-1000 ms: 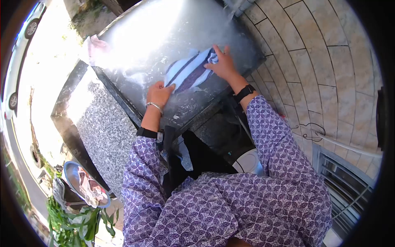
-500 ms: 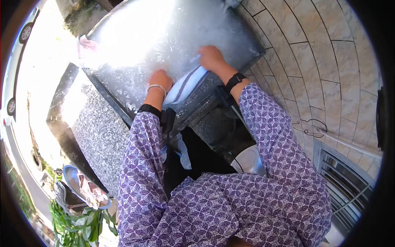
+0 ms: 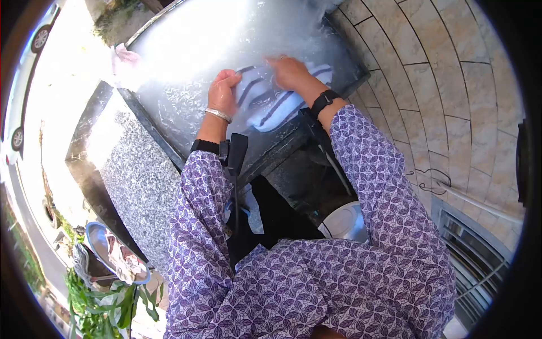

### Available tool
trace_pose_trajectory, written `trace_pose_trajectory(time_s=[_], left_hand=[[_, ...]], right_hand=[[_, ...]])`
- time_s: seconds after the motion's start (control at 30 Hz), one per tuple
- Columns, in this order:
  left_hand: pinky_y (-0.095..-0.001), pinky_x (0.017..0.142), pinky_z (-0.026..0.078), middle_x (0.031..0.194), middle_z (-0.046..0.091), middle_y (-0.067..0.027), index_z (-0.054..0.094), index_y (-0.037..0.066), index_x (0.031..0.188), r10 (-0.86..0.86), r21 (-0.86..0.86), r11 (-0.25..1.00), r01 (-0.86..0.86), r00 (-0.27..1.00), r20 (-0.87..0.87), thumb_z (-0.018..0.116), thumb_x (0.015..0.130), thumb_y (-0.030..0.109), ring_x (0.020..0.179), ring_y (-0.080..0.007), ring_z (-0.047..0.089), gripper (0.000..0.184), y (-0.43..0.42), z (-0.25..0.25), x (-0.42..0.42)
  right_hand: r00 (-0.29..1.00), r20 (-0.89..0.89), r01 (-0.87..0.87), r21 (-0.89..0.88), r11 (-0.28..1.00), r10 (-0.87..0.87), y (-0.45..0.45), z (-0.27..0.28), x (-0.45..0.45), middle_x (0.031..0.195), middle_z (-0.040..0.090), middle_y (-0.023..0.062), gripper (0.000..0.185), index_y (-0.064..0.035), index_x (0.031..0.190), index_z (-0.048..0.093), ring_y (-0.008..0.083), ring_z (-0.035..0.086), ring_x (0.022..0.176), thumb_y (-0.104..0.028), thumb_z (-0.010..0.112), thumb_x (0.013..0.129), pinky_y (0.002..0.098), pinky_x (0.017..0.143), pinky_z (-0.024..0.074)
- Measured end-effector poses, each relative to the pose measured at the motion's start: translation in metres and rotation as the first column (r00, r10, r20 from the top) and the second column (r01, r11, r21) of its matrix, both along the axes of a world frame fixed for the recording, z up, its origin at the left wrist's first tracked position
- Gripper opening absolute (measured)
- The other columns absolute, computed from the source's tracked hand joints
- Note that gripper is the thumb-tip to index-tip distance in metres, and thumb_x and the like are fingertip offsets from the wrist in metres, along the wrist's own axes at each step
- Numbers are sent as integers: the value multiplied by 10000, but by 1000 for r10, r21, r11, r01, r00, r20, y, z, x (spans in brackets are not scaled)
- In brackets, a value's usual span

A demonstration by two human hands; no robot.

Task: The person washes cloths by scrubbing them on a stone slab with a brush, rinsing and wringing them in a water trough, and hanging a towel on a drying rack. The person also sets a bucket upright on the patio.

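A wet white cloth (image 3: 278, 113) with dark stripes lies partly spread in the water of a dark stone basin (image 3: 276, 151). My left hand (image 3: 223, 93) pinches its left edge between thumb and fingers. Over the cloth's upper part, my right hand (image 3: 291, 73) has its fingers curled on the fabric; the fingertips are slightly blurred. Glare and ripples hide part of the cloth's outline.
A pink cloth (image 3: 125, 59) hangs at the basin's far left corner. Left of the basin is a speckled stone slab (image 3: 138, 175). A blue-rimmed bowl (image 3: 96, 240) holds clothes. A tiled wall (image 3: 440, 107) stands on the right, and a round metal-coloured lid (image 3: 343, 221) is below.
The striped cloth has gone from a folded strip by the near rim to a wider spread farther into the water. My left hand has moved up and turned, with its thumb now showing.
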State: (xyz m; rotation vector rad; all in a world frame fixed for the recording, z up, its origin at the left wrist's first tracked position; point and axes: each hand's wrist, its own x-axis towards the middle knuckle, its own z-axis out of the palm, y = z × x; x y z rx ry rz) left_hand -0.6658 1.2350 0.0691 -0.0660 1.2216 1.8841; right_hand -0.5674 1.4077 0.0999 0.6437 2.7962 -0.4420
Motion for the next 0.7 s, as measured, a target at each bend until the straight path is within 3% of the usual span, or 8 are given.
trace_pose_trajectory(time_s=[0.2, 0.23, 0.3, 0.33, 0.4, 0.53, 0.6, 0.7], left_hand=[[-295, 716, 475, 788, 572, -55, 566, 68, 881, -68, 154, 987, 45, 987, 145, 595, 752, -39, 779, -186, 601, 170, -21, 3, -8], [-311, 730, 486, 811, 605, -83, 579, 59, 968, -244, -100, 966, 240, 969, -38, 615, 748, -1, 805, -204, 619, 231, -23, 1, -8], [-360, 776, 500, 894, 667, -157, 602, 30, 1130, -684, -745, 627, 229, 620, -385, 646, 744, 149, 880, -260, 641, 406, -27, -39, -13], [-360, 776, 500, 894, 667, -157, 602, 30, 1130, -680, -743, 630, 227, 624, -386, 646, 744, 149, 880, -260, 641, 406, -28, -47, -17], [-391, 813, 483, 939, 657, -190, 649, 26, 1033, -963, -965, 252, 72, 115, -243, 621, 758, 222, 914, -316, 624, 340, -25, -49, -23], [-401, 824, 472, 969, 638, -216, 673, 50, 898, -500, -427, 866, 261, 408, -764, 612, 781, 266, 950, -344, 600, 253, -27, -32, -13], [-390, 795, 468, 1002, 625, -195, 662, 83, 828, -890, -878, 447, 169, 182, -418, 647, 774, 302, 944, -328, 588, 226, -18, 8, -14], [-402, 753, 463, 977, 625, -167, 635, 73, 776, -746, -774, 630, -59, 232, -624, 670, 761, 295, 890, -323, 584, 225, -18, 48, -58]], right_hand=[[936, 346, 90, -54, 994, -66, 5, -6, -9, 1036, 648, 190, 333, -73, 1061, 661, 366, 608, 1004, -137, 568, 748, 431, 853, 486], [940, 302, 182, -44, 982, -161, 6, -6, -10, 1016, 649, 199, 314, -65, 1023, 677, 370, 609, 995, -132, 580, 732, 432, 845, 488], [957, 163, 243, -2, 970, -240, 12, -16, -7, 997, 650, 205, 312, -53, 1011, 672, 368, 615, 973, -122, 580, 722, 428, 830, 489], [948, 14, 318, 29, 948, -318, 17, -21, -4, 978, 651, 211, 310, -42, 1000, 668, 365, 620, 951, -112, 580, 711, 423, 815, 490], [916, -133, 360, -149, 921, -380, 28, -19, -1, 951, 652, 213, 293, -33, 977, 663, 359, 623, 926, -125, 589, 708, 409, 806, 489], [833, -283, 308, -477, 823, -476, 34, 6, 1, 872, 654, 192, 261, -26, 910, 651, 332, 628, 826, -182, 629, 703, 375, 761, 489], [878, -300, 237, -406, 883, -374, 35, 30, 2, 851, 651, 181, 269, -33, 902, 654, 324, 628, 786, -210, 652, 700, 372, 731, 491], [957, -239, 101, -246, 964, -161, 48, 101, 13, 812, 646, 161, 290, -47, 889, 659, 315, 624, 726, -259, 691, 693, 376, 681, 491]])
